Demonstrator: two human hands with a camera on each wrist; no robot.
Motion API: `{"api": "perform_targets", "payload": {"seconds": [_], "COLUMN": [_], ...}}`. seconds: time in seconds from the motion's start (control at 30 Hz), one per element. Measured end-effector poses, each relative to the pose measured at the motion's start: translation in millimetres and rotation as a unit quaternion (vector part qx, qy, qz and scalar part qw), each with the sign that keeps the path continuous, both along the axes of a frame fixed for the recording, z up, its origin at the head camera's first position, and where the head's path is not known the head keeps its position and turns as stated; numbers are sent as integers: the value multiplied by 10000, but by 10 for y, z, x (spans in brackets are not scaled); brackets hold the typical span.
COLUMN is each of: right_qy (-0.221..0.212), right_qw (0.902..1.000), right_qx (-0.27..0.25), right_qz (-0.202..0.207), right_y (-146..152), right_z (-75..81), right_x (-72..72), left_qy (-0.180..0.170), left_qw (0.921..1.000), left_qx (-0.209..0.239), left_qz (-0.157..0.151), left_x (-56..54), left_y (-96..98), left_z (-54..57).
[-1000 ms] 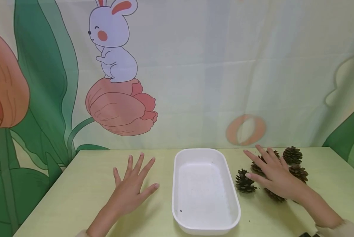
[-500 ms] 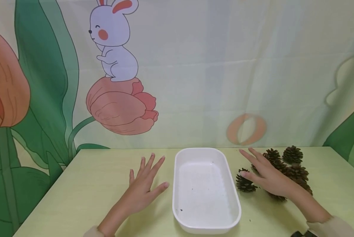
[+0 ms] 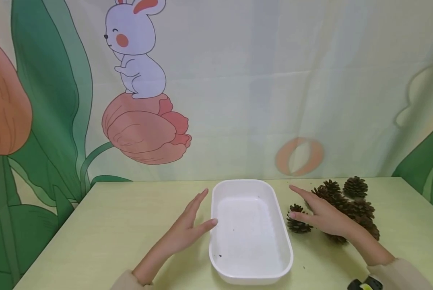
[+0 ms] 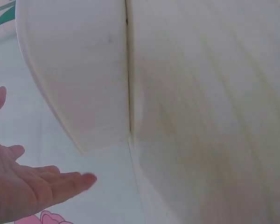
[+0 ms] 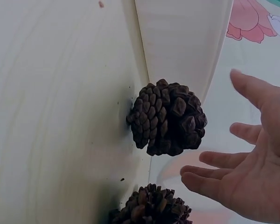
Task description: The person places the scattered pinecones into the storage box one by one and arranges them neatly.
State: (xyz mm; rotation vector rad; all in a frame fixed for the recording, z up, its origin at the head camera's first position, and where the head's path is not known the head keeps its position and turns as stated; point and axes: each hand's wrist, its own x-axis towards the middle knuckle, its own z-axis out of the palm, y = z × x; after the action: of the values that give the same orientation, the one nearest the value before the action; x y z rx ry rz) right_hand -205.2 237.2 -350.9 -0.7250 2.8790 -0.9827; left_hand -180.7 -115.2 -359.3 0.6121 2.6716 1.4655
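Note:
A white rectangular tub with rounded corners stands at the middle of the table, holding only a few dark specks. My left hand is beside its left wall with fingers extended and nothing held; the left wrist view shows that hand near the tub's side. My right hand hovers with straight fingers over a single pine cone right of the tub. In the right wrist view a gap shows between the fingers and that pine cone. Several more pine cones cluster behind and right of the hand, some partly hidden.
The pale wooden table ends at a hanging cloth printed with a rabbit and flowers. A second pine cone lies at the lower edge of the right wrist view.
My left hand has moved right, up to the tub's left side, and turned more edge-on. The right hand has shifted slightly left. The pine cones and tub stay in place.

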Motion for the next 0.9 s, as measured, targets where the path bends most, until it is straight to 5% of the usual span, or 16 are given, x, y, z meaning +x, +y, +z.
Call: {"api": "perform_targets", "payload": {"seconds": [0.17, 0.4, 0.63, 0.9], "right_qy": [-231, -569, -675, -442], "right_qw": [9996, 9976, 9965, 9975], "right_qx": [110, 328, 445, 548], "right_qz": [-94, -231, -211, -106], "right_y": [0, -11, -27, -19], "right_z": [23, 38, -10, -57], "right_x": [-22, -50, -84, -116], "left_qy": [-759, -1737, -2293, -2389], "left_qw": [9957, 9776, 9619, 9569], "left_qx": [518, 1154, 1457, 1611], "left_qz": [-62, -272, -301, -353], "left_x": [-5, -37, -100, -117], "left_y": [58, 101, 123, 116], "left_z": [6, -2, -60, -86]}}
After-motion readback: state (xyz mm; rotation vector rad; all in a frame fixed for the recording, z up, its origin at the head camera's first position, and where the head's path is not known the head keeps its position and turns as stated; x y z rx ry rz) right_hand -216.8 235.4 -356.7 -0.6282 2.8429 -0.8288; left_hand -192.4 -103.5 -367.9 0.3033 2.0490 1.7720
